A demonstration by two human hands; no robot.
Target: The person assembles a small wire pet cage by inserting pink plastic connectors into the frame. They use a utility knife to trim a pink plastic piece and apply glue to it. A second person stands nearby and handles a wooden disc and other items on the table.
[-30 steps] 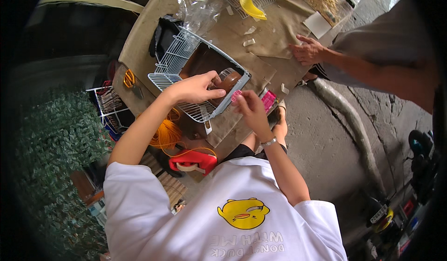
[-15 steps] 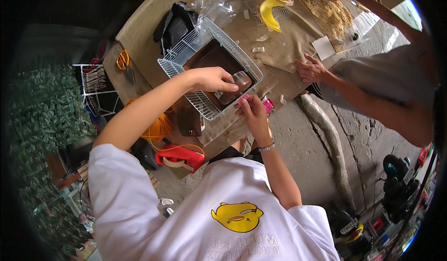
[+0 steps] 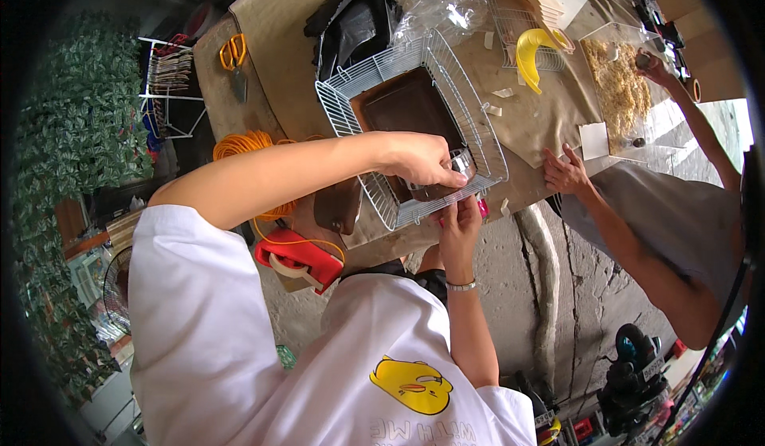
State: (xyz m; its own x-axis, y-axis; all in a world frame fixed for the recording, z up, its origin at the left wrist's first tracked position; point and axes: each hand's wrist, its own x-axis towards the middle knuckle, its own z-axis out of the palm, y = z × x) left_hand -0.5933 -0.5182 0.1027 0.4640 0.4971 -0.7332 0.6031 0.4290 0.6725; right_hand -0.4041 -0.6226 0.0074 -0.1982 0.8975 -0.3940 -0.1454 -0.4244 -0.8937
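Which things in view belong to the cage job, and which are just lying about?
Apparently in use: cage; clear piece at the left hand; pink item beside the right hand.
Apparently lying about: scissors; orange cord; red dispenser; yellow crescent.

Orange-handled scissors (image 3: 233,52) lie near the left edge of the brown-covered table (image 3: 279,40). Crumpled clear plastic film (image 3: 454,16) rests just beside a black plastic bag (image 3: 355,28). Right side: a yellow crescent-shaped object (image 3: 526,62) and, farther over — near a white square card (image 3: 594,141) — pale wood shavings (image 3: 617,88).
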